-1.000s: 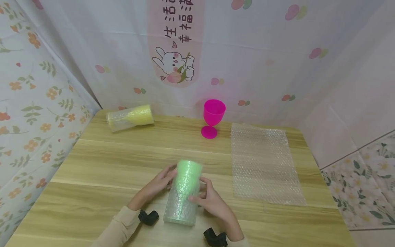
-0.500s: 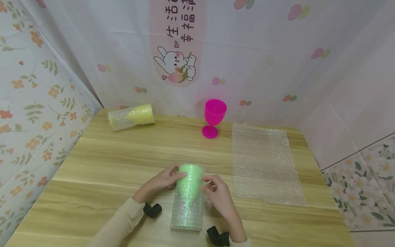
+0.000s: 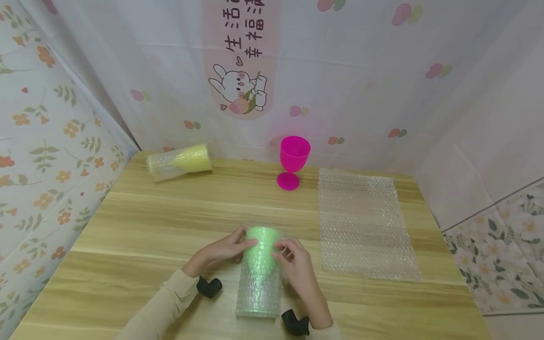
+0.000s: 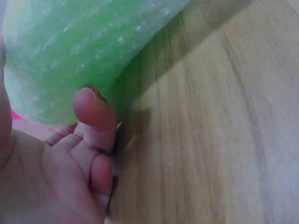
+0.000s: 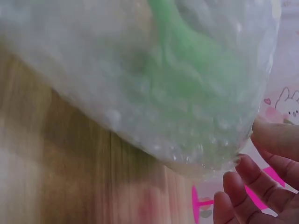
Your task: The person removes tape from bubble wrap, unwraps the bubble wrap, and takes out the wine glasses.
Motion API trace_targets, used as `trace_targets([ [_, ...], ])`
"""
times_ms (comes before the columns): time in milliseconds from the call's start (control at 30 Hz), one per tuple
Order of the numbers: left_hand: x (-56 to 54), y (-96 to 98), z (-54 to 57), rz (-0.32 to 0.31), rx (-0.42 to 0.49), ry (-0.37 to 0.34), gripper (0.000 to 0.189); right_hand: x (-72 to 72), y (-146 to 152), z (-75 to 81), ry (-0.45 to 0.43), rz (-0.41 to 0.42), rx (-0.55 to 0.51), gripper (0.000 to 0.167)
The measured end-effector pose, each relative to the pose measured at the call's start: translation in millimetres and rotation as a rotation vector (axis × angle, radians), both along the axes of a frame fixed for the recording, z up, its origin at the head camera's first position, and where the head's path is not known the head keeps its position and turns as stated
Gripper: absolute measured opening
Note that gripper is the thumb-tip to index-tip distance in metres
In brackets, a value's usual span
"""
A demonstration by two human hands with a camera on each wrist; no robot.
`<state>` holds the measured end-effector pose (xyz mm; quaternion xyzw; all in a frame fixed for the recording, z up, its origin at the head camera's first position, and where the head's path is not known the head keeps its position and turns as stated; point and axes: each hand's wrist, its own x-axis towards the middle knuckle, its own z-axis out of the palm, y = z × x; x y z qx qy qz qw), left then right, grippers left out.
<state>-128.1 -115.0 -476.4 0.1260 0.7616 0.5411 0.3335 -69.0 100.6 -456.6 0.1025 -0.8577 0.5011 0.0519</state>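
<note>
A green goblet (image 3: 261,241) lies wrapped in clear bubble wrap (image 3: 259,295), its bowl end away from me. My left hand (image 3: 229,245) holds the bowl end from the left, thumb on top; in the left wrist view, curled fingers (image 4: 96,109) sit against the wrapped side. On the right, my right hand (image 3: 297,264) pinches the wrap near the rim between thumb and forefinger. The right wrist view shows that pinch at the edge of the wrap (image 5: 201,154), the green goblet (image 5: 191,70) showing blurred through it.
A pink goblet (image 3: 294,158) stands upright at the back. To its right a flat bubble wrap sheet (image 3: 363,226) lies on the wooden table (image 3: 148,226). Back left lies a wrapped yellow goblet (image 3: 193,159). Curtains hang behind and to the left.
The wrapped green goblet has straightened and shifted slightly right. My right hand has moved up from its middle to the rim end. My left thumb has come onto the top.
</note>
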Motion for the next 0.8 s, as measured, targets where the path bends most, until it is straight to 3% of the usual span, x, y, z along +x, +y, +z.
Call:
trace_targets([
  [400, -0.2, -1.3, -1.0, -0.008, 0.010, -0.003, 0.051, -7.9, 0.7, 6.5, -0.050, 0.068, 0.098, 0.011],
  [633, 0.3, -1.0, 0.0, -0.013, 0.008, 0.026, 0.056, -7.9, 2.2, 9.6, -0.080, 0.109, 0.112, 0.011],
  [800, -0.4, -1.4, -1.9, -0.040, 0.034, 0.067, 0.065, -4.6, 2.0, 14.3, -0.054, 0.093, 0.152, 0.010],
])
